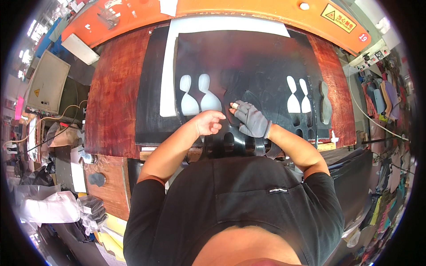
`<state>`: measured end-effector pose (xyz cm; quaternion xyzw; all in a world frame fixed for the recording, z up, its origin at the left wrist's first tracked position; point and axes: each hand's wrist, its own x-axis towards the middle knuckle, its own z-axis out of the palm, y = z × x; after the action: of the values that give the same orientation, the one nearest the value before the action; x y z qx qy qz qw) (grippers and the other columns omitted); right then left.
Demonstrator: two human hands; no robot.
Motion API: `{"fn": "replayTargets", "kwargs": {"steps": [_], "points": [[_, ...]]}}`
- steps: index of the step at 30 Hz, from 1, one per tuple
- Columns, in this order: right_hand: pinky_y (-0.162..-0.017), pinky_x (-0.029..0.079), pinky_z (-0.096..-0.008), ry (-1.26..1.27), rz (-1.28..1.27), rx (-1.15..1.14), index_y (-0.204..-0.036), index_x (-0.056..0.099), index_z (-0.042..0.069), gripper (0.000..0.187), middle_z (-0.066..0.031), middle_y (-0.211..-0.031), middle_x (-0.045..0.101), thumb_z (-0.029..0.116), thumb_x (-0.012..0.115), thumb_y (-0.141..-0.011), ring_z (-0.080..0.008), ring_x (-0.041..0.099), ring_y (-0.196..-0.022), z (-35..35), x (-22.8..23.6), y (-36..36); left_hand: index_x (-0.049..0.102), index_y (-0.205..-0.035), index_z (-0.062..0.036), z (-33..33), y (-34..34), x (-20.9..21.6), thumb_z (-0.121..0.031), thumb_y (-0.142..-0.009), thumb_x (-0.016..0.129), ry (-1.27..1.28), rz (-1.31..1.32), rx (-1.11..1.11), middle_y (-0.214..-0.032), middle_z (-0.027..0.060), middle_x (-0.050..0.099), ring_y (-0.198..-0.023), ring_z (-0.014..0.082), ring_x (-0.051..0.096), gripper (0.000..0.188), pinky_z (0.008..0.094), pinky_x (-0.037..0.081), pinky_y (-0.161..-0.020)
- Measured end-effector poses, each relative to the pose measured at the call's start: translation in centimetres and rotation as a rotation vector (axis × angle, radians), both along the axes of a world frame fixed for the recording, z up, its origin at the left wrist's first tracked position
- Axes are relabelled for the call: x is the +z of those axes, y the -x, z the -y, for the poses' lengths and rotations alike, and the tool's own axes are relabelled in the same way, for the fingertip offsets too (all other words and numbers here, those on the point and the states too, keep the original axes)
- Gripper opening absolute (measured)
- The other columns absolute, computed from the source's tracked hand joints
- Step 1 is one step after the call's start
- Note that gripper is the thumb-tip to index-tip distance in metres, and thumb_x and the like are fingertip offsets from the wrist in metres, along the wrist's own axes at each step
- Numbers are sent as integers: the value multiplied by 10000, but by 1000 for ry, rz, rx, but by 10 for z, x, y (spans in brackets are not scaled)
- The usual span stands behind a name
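Observation:
A thin black sheet [248, 57] lies in front of me, with shoe-sole-shaped cutouts at its left and right. White shows through the left cutouts [191, 104] and the right cutouts [293, 104]. My left hand [209, 123], bare, hovers at the sheet's near part with its fingers curled; nothing shows in them. Close to its right, my right hand [253, 119] wears a grey fingerless glove. Its fingers are drawn together, tips on a dark curved outline between the hands. Whatever they grip is too dark to make out. A narrow grey sole-shaped piece [325, 103] lies right of the sheet.
An orange machine beam [213, 9] spans the far side above the reddish-brown board [116, 93]. White sheeting [169, 84] lies beneath the black sheet. A control box [375, 56] stands at the far right. Plastic-wrapped material [51, 207] sits at lower left.

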<state>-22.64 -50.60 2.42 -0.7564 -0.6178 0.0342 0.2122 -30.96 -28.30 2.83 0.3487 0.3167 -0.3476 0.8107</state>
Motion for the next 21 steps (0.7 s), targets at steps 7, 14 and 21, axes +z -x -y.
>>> {"fn": "replayTargets", "kwargs": {"steps": [7,14,21], "points": [[-1056,282,-480,-32,-61,-46,-1306,429,-6,721,-220,-1391,367,325,657,-708,-393,329,-1306,-3,4,6,470,-877,-129,8,2,13,-144,-832,644,-156,190,-69,-793,47,585,-464,96,435,180,217,288,-397],[-882,464,-407,-365,-149,-7,-1107,576,17,387,-168,-1122,596,236,653,-797,-369,564,-1053,-19,1,-15,534,-1011,-78,5,12,-2,-237,-901,590,-152,331,30,-938,88,630,-484,121,528,201,245,404,-403],[-724,456,-368,-934,-508,-808,-929,595,-37,360,-152,-836,644,316,539,-890,-241,609,-792,-29,98,-108,502,-1084,-15,31,28,-23,-215,-914,571,-496,341,202,-978,110,624,-474,144,553,271,291,465,-424]]}}
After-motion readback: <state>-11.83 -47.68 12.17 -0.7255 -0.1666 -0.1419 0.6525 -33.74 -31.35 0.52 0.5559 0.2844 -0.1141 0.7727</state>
